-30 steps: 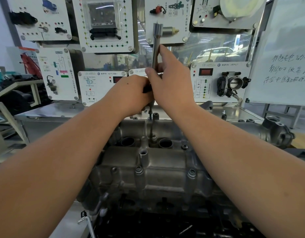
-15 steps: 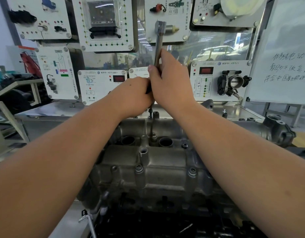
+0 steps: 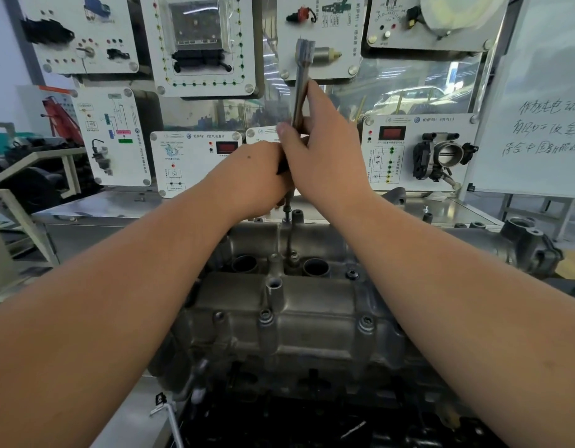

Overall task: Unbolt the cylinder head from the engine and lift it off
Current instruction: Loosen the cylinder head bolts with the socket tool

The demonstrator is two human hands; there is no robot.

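The cast-metal cylinder head [image 3: 296, 318], bolted atop the engine below the hands, looks heavy and rigid, best lifted by both ends. Above it, the left hand [image 3: 250, 179] and right hand [image 3: 325, 156] both grip an upright socket wrench [image 3: 300, 88]

An automotive training workshop is showing here. White teaching panels [image 3: 200, 43] carrying mounted car parts, wiring diagrams and red digital readouts are filling the upper half of the frame, one at centre right holding a throttle body [image 3: 443, 156]. A handwritten whiteboard [image 3: 544, 101] is standing at far right, and a bare engine [image 3: 312, 318] is sitting on a metal bench [image 3: 95, 215] at lower centre.
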